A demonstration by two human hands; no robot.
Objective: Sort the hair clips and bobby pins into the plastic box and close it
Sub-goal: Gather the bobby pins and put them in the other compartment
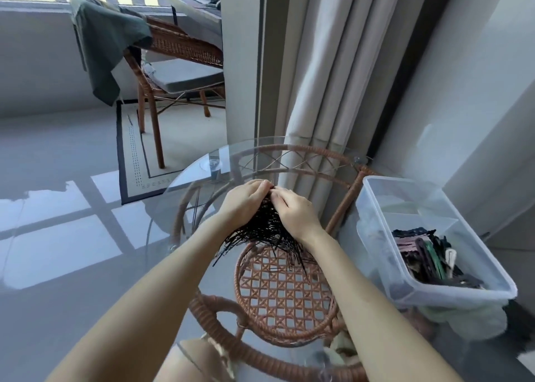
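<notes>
A thick bundle of black bobby pins [262,232] fans out over the middle of the round glass table [185,179]. My left hand [244,200] and my right hand [293,212] meet at the bundle's far end, both closed on the pins with fingertips touching. The loose ends splay toward me above the table. At the right stands the clear plastic box [376,205], open, with no lid on it. Several hair clips [428,258] in black, pink and green lie piled in its near end. A lid is not in view.
The glass top rests on a rattan frame with a woven lower shelf [285,292]. Cream curtains [327,71] hang just behind the table. A rattan chair [176,63] with a green cloth over its back stands beyond on a bordered rug.
</notes>
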